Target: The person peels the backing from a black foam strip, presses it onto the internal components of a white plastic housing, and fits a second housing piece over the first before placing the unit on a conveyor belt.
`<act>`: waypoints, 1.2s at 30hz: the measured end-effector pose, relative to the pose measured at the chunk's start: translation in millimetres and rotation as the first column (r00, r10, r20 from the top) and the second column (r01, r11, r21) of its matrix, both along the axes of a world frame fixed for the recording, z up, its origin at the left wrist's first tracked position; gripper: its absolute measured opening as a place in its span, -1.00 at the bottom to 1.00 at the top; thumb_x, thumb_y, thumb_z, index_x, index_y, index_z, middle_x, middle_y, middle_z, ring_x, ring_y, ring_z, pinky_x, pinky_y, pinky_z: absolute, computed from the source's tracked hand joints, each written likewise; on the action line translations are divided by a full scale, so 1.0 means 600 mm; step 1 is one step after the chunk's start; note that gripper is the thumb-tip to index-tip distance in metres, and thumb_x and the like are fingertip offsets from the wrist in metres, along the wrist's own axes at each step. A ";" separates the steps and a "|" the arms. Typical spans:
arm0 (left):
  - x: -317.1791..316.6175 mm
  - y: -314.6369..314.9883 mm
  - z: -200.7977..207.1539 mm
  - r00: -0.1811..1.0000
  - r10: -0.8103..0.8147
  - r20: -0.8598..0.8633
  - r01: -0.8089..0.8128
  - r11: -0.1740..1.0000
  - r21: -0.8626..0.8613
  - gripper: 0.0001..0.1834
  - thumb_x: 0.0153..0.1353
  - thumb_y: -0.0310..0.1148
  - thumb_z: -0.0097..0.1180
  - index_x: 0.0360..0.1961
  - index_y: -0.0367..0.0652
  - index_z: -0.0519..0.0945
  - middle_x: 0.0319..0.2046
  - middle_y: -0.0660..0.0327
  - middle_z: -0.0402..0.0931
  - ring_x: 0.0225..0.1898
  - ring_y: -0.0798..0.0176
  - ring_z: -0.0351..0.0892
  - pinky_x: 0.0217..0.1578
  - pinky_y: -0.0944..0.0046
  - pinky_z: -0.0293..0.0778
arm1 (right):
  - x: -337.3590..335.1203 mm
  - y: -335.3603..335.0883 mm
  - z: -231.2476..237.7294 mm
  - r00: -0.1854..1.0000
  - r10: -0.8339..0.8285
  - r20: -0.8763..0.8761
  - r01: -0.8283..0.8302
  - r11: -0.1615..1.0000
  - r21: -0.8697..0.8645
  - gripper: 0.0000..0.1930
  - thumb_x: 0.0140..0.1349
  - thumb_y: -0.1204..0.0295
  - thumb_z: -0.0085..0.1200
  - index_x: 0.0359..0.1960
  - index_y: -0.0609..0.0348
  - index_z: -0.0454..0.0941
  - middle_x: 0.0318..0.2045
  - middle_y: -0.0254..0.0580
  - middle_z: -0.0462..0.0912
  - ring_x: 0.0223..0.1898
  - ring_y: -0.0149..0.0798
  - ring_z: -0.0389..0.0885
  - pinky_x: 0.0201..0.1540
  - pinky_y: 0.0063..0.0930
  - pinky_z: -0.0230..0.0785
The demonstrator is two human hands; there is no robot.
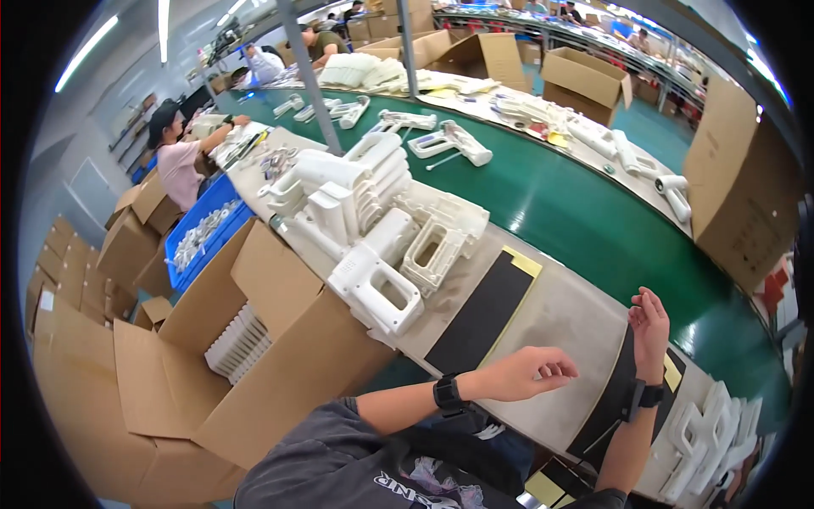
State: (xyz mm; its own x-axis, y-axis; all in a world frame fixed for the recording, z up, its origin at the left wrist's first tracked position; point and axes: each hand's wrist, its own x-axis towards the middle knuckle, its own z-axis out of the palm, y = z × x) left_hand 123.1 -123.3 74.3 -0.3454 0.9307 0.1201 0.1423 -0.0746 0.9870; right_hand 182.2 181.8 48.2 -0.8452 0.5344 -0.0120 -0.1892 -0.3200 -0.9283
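Note:
My left hand (527, 374) is over the grey worktop (555, 318), its fingers loosely curled and apart, with nothing in them. It is nearest to a black mat strip (479, 314) edged with yellow tape. Farther right, my right hand (649, 329) is raised with loosely bent fingers and holds nothing I can see. Below it lies a second black mat strip (604, 416), partly hidden by my right forearm. Left of my left hand, white plastic housing shells (373, 284) with handle openings are piled on the worktop. More white shells (708, 437) stand in a row at the right.
A green conveyor belt (543, 204) runs beyond the worktop, carrying white gun-shaped housings (449, 144). An open cardboard box (280, 382) with stacked white parts stands at the left, near a blue bin (203, 233). A metal post (309, 81) rises beyond the pile. A person (180, 157) works at the far left.

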 end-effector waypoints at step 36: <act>0.193 0.039 0.068 0.049 -0.999 -0.003 0.775 0.036 0.631 -0.61 0.41 -0.19 0.11 0.01 -0.35 0.61 0.03 -0.15 0.54 0.03 -0.17 0.55 0.01 -0.04 0.48 | -0.043 -0.020 -0.116 0.931 -0.324 0.167 0.079 0.629 0.773 -0.82 0.34 0.47 0.05 -0.13 0.26 0.64 -0.33 -0.22 0.69 -0.25 -0.38 0.62 -0.13 -0.46 0.47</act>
